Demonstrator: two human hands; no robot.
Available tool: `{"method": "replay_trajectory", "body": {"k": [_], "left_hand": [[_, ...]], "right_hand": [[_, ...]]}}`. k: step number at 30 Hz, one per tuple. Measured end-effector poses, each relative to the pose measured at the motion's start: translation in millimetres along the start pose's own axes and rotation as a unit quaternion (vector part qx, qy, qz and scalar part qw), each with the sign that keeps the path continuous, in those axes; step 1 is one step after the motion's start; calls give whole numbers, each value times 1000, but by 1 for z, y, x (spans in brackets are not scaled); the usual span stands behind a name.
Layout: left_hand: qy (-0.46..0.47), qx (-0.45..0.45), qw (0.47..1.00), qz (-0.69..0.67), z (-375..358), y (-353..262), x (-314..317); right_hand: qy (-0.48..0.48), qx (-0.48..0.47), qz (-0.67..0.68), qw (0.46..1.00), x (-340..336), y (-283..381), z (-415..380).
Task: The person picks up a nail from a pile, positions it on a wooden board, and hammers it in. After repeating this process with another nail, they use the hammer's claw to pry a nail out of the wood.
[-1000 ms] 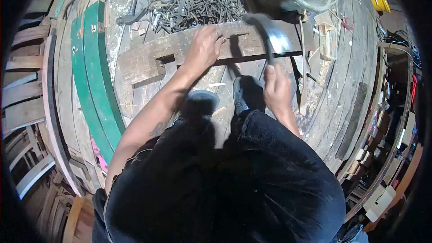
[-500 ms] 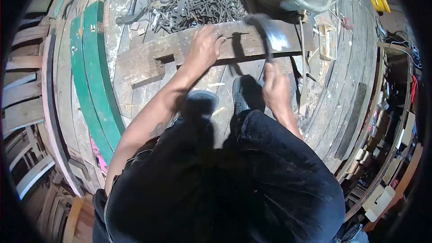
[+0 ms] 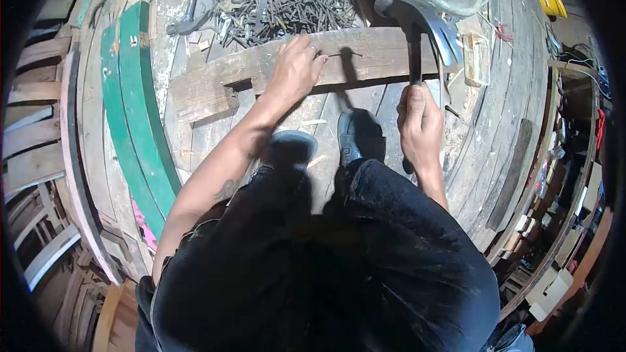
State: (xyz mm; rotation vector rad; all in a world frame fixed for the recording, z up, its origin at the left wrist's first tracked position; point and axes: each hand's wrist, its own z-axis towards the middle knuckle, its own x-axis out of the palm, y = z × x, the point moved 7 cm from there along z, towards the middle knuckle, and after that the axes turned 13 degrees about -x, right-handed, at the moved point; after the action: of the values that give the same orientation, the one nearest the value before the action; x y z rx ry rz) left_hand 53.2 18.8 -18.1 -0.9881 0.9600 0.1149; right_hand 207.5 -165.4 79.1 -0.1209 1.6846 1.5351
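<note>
left hand (image 3: 297, 68) pinching nail (image 3: 339, 55) on wooden beam (image 3: 398, 52); right hand (image 3: 422, 120) gripping hammer (image 3: 415, 42), head near beam's right end; nail pile (image 3: 293, 10) beyond far edge.

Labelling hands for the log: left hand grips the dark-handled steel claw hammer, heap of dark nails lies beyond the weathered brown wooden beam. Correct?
One slip: the head view shows the right hand gripping the hammer, not the left hand. The heap of nails does lie beyond the beam.

Ring (image 3: 314, 47): slim silvery band, left hand (image 3: 297, 68)
Tattoo (image 3: 225, 190): dark, curling, left forearm (image 3: 222, 160)
Trousers (image 3: 326, 261): black, bluish where lit
Shoes (image 3: 358, 135): dark, round-toed, perhaps rubber, though shadow hides much
</note>
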Motion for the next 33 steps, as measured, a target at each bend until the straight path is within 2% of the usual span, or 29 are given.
{"method": "replay_trajectory", "body": {"k": [6,8,10,13,15,22,24,27,28,29,30,33], "left_hand": [[7,23,1000,-13,-2,-6,-5],[7,25,1000,-10,-3,-7,-6],[27,15,999,7,-2,-5,-3],[9,29,1000,4,-4,-7,-4],[2,33,999,-7,-4,-7,-5],[90,-34,995,4,4,-2,1],[78,-22,997,0,4,0,3],[77,-28,997,6,6,-3,1],[79,-25,997,6,5,-3,0],[84,-23,996,6,4,-3,0],[36,9,999,-1,4,-8,-6],[82,-34,996,-10,5,-3,0]], "right_hand": [[18,26,-6,999,12,-13,-19],[49,76,-21,996,21,-26,-28],[57,67,-41,995,30,-37,-34],[73,62,-84,992,34,-45,-35],[65,111,-58,990,28,-48,-34],[0,22,6,1000,-2,-5,-21],[-23,-14,40,999,3,-4,-21],[69,20,-104,992,30,-27,-26],[104,47,-94,989,41,-36,-29],[105,44,-94,989,42,-39,-31],[82,52,-86,992,37,-34,-30],[48,52,-53,996,22,-25,-21]]}}
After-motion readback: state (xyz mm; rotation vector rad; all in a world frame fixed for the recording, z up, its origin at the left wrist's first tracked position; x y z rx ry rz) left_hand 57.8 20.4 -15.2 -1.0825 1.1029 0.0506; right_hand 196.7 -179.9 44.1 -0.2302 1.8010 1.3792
